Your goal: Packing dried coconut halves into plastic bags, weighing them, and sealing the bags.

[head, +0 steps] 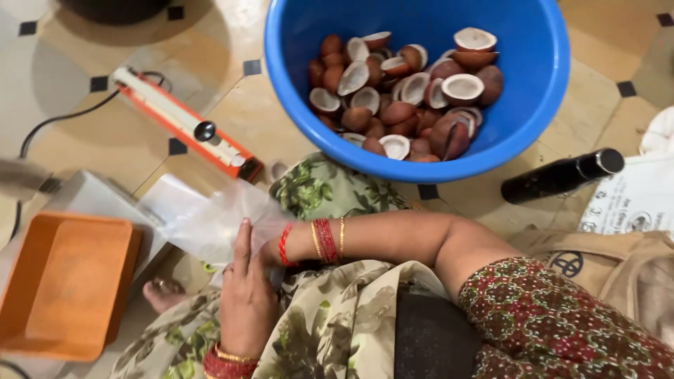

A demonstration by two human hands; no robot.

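I sit on the floor with a clear plastic bag (210, 221) held over my lap. My left hand (246, 298) comes up from below with its fingers straight along the bag's near edge, gripping it. My right arm reaches in from the right, wearing red and gold bangles. My right hand (269, 247) goes into the bag's mouth, and the plastic and my left hand hide its fingers. A big blue tub (533, 105) stands ahead of me, holding several halved brown coconut shells (407, 91) with white flesh.
An orange and white heat sealer (184, 125) with a black cable lies on the tiled floor at the left. An orange tray (67, 284) sits on a white base at the lower left. On the right are a black bottle (562, 175), a white printed sack (635, 200) and a beige bag (618, 263).
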